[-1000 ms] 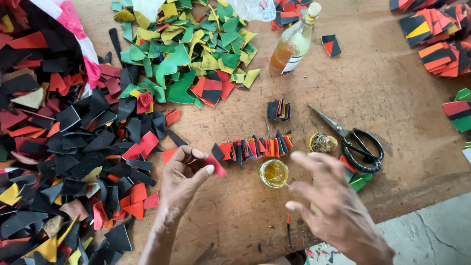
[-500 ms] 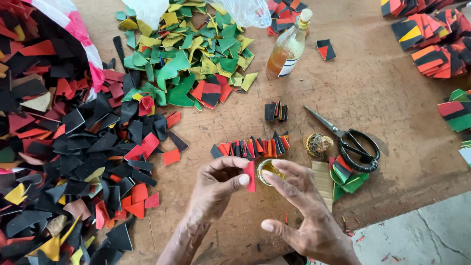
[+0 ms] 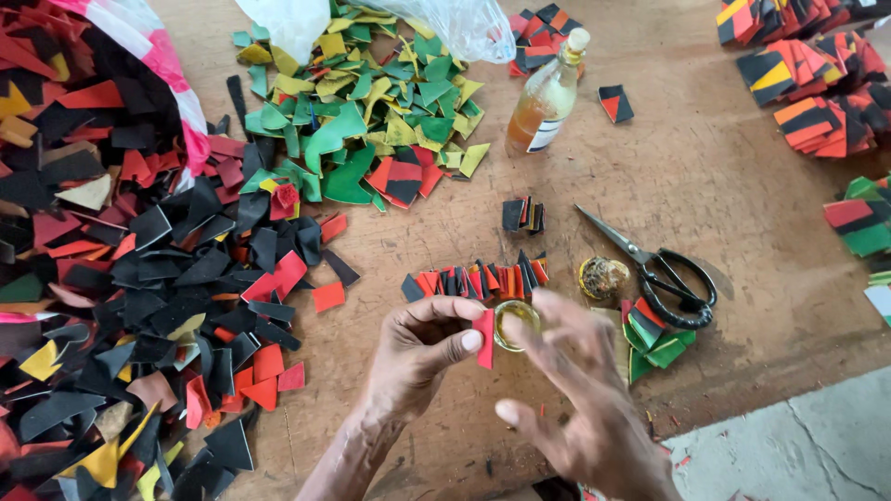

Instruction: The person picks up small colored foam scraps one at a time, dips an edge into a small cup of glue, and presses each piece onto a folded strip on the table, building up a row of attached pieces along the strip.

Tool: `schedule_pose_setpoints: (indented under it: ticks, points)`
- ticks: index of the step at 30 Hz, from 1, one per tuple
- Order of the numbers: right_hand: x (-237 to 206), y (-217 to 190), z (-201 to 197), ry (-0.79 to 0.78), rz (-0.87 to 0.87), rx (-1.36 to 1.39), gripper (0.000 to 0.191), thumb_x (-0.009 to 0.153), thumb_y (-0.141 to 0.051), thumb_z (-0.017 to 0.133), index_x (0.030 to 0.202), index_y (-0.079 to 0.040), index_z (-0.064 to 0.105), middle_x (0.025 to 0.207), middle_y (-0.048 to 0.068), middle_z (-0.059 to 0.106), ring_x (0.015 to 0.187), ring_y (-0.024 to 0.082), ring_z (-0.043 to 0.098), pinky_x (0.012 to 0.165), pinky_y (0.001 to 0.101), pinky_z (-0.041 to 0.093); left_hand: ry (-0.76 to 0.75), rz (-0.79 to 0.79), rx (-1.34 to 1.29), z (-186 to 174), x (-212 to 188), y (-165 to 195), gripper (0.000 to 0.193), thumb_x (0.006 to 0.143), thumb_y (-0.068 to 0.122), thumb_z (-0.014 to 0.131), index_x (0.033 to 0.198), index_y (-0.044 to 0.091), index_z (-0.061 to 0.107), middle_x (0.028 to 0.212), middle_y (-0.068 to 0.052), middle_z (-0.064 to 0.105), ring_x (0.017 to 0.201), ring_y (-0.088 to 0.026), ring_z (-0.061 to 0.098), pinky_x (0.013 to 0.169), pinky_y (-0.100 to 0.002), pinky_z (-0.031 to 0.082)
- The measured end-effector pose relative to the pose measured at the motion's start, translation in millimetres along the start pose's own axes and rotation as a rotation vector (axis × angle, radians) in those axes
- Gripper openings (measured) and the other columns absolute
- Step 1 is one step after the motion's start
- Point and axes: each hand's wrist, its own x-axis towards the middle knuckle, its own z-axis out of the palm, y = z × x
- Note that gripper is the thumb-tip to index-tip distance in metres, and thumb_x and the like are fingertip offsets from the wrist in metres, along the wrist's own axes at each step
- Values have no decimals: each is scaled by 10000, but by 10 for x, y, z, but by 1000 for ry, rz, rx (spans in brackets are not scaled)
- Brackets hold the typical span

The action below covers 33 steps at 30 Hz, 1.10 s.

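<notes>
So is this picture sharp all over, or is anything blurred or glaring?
In the head view the right hand is smeared by motion blur, its fingers soft-edged, while the left hand pinching a red piece looks crisp. The light is soft and even: the scissors cast only a faint shadow. There are bright highlights on the clear plastic bag and the glass bottle.

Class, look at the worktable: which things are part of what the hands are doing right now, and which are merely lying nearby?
In use:
left hand pinching a red scrap
right hand blurred, over the small glue pot
row of overlapped red and black pieces

Lying about:
scissors
glass bottle
green and yellow scraps
black scrap heap
finished stacks
</notes>
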Motion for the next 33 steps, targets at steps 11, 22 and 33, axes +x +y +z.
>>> schedule_pose_setpoints:
  ticks: [11,22,33]
  points:
    - [-188,-44,118,-63,42,-81,764,821,-318,799,1510,-245,476,1585,140,399,1378,321,430,1118,479,411,132,37,51,29,101,-67,257,849,-42,788,1101,-41,732,996,-110,776,885,-157,722,817,-308,590]
    - [17,157,162,6,-51,58,831,813,-231,836,1532,-142,429,1563,219,388,1390,366,429,1049,421,474,83,85,40,88,263,-70,254,857,-54,777,1101,-20,716,1027,-112,762,928,-161,726,839,-318,605]
    - [-250,447,11,133,145,41,431,786,-258,806,1203,-163,753,1392,84,564,1216,231,495,998,342,464,-63,522,1061,-127,1145,197,148,822,-29,816,936,56,775,1060,-65,787,980,-162,757,872,-263,607]
